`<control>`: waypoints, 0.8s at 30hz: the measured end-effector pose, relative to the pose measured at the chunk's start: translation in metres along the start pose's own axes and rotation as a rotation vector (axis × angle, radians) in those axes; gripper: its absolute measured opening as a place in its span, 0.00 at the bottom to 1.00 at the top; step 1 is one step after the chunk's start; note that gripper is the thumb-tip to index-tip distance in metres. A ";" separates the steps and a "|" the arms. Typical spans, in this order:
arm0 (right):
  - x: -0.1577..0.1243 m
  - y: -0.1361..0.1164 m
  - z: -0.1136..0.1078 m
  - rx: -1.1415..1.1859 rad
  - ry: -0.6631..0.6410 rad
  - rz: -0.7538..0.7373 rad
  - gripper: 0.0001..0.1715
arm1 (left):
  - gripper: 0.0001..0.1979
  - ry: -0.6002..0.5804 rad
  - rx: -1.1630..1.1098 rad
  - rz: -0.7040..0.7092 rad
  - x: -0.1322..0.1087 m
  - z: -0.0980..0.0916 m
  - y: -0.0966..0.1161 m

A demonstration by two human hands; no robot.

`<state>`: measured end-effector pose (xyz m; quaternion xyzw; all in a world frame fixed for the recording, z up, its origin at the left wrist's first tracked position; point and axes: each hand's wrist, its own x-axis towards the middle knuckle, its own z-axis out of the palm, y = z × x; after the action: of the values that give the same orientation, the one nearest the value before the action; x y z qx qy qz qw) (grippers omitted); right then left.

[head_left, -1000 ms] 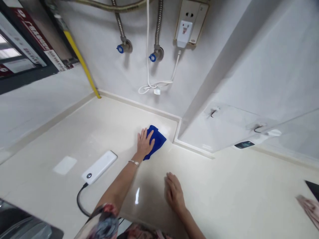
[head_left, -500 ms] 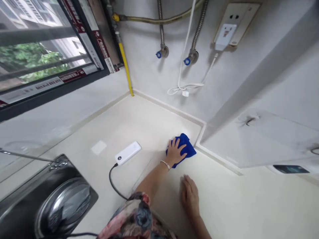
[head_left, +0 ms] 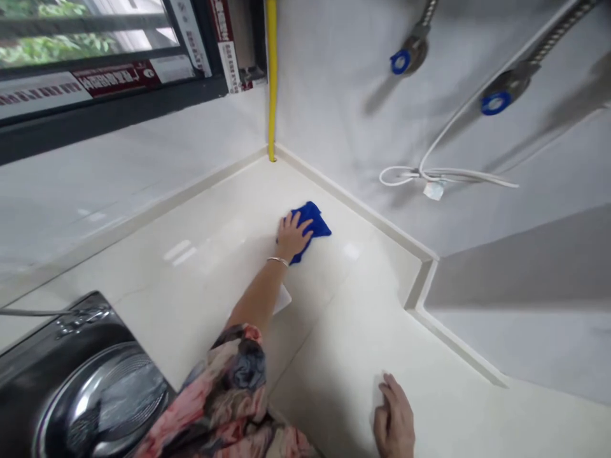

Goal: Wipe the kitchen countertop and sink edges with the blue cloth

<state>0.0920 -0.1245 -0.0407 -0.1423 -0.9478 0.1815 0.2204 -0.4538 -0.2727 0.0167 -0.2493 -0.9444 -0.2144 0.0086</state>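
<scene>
My left hand (head_left: 292, 236) lies flat on a blue cloth (head_left: 315, 221), fingers spread, pressing it against the pale countertop near the back corner. Part of the cloth is hidden beneath the palm. A bracelet circles that wrist. Under the left forearm, one corner of a white power bank (head_left: 283, 299) shows; the arm covers most of it. Lower right, my right hand (head_left: 396, 416) rests at the countertop (head_left: 353, 331), holding nothing, its thumb apart from the loosely extended fingers.
A metal sink (head_left: 28, 375) with a round steel bowl (head_left: 52, 407) inside is at lower left. A yellow pipe (head_left: 272, 83) meets the counter in the corner. Blue-handled valves (head_left: 401, 62) and a looped white cord (head_left: 449, 175) are on the wall. A raised edging (head_left: 363, 203) borders the counter.
My left hand has slid the blue cloth leftward along the counter, toward the corner with the yellow pipe. Its forearm now covers the power bank. The camera view has turned and moved closer.
</scene>
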 end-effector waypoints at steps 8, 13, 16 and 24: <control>0.000 0.006 -0.005 -0.041 -0.027 -0.041 0.19 | 0.29 0.106 0.222 -0.526 -0.083 -0.103 -0.195; 0.005 0.011 -0.001 0.038 0.017 -0.076 0.18 | 0.31 0.177 0.291 -0.799 -0.180 -0.142 -0.218; 0.008 0.009 -0.001 0.053 0.034 -0.095 0.18 | 0.31 0.209 0.317 -0.894 -0.227 -0.147 -0.200; 0.010 0.020 0.003 0.134 0.082 -0.178 0.21 | 0.32 0.132 0.407 -0.876 -0.314 -0.136 -0.130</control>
<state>0.0862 -0.1039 -0.0479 -0.0501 -0.9325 0.2182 0.2834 -0.2524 -0.5772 0.0498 0.1926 -0.9806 -0.0243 0.0260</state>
